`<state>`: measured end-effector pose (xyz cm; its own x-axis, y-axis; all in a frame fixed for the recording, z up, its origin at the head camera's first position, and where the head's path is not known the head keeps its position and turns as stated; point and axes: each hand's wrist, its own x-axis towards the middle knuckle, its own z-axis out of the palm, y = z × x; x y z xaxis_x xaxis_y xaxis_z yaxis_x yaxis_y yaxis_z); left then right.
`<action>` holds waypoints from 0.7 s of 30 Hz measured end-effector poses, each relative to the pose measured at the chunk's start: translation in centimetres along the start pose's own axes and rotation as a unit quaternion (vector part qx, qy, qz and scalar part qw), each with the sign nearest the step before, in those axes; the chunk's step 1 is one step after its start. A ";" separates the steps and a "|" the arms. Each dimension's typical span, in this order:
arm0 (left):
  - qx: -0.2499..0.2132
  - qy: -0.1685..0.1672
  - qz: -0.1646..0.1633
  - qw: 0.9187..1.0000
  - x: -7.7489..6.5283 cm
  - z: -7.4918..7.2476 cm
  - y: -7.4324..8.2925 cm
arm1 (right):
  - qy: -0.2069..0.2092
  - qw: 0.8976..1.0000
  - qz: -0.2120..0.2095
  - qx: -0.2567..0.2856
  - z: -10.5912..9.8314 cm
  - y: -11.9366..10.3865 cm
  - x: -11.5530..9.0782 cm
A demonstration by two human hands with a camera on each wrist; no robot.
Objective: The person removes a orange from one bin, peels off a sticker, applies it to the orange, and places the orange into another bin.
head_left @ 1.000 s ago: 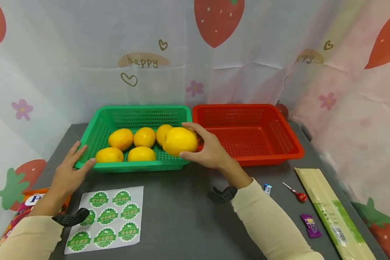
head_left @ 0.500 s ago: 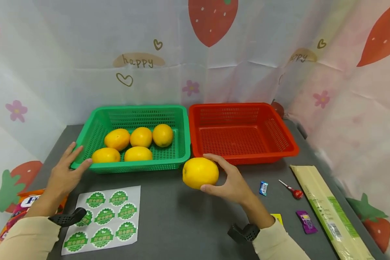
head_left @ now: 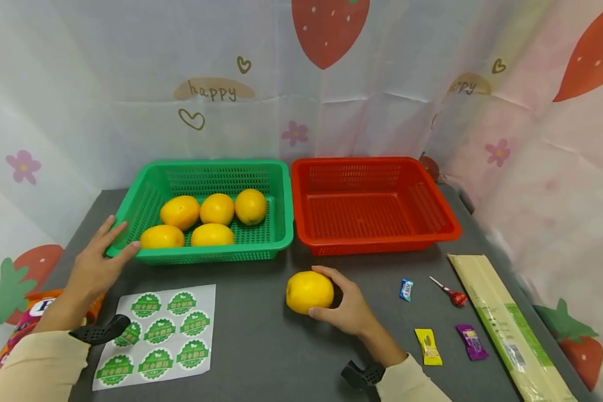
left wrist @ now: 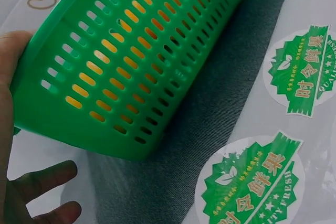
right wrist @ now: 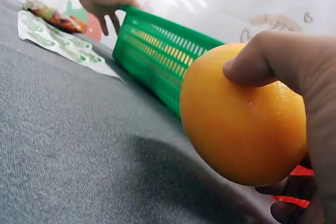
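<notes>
My right hand (head_left: 349, 304) grips a yellow-orange orange (head_left: 309, 292), thumb on the near side and fingers round the back. In the right wrist view the orange (right wrist: 241, 114) hangs close over the grey table (right wrist: 68, 129), its shadow beneath. My left hand (head_left: 96, 262) rests at the front left corner of the green basket (head_left: 211, 254), fingers spread and fairly straight along the rim. Several oranges (head_left: 213, 234) lie in that basket. In the left wrist view a thumb touches the basket's edge (left wrist: 121, 119), with two fingers (left wrist: 44, 179) apart from it.
A red basket (head_left: 377, 245) with nothing visible inside stands beside the green one. A sheet of round green stickers (head_left: 156, 338) lies front left, near a colourful bag (head_left: 22, 335). To the right are a lollipop (head_left: 454, 297), small wrapped sweets (head_left: 429, 346) and a long beige packet (head_left: 507, 324).
My right hand has brought the orange out from over the green basket, toward me and down to the table's middle. The left hand has stayed at the basket's corner.
</notes>
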<state>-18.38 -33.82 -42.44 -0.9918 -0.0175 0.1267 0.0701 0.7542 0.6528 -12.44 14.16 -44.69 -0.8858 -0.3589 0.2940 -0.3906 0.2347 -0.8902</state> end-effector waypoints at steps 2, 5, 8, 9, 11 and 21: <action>-0.002 0.004 -0.005 1.000 0.0 -0.1 0.2 | 0.001 1.000 -0.013 -0.009 0.1 0.6 0.0; -0.017 0.049 -0.002 0.999 -0.6 -0.3 1.0 | -0.006 0.999 -0.031 -0.024 0.2 1.1 -0.1; -0.064 0.156 0.028 0.985 -2.0 -0.5 2.3 | -0.015 0.999 -0.041 -0.029 0.4 1.3 -0.2; -0.087 0.196 0.053 0.975 -2.6 -0.4 2.8 | -0.018 0.999 -0.042 -0.029 0.5 1.4 -0.2; -0.137 0.261 0.114 0.949 -3.8 0.1 4.0 | -0.020 0.999 -0.044 -0.025 0.6 1.4 -0.3; -0.180 0.199 0.185 0.945 -7.8 5.5 7.3 | -0.019 0.999 -0.032 -0.024 0.3 1.6 -0.3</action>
<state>-10.74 -24.62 -42.78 -0.7785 -0.0951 0.6204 0.5073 0.4867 0.7112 -12.69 14.43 -46.30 -0.8489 -0.4083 0.3357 -0.4582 0.2521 -0.8523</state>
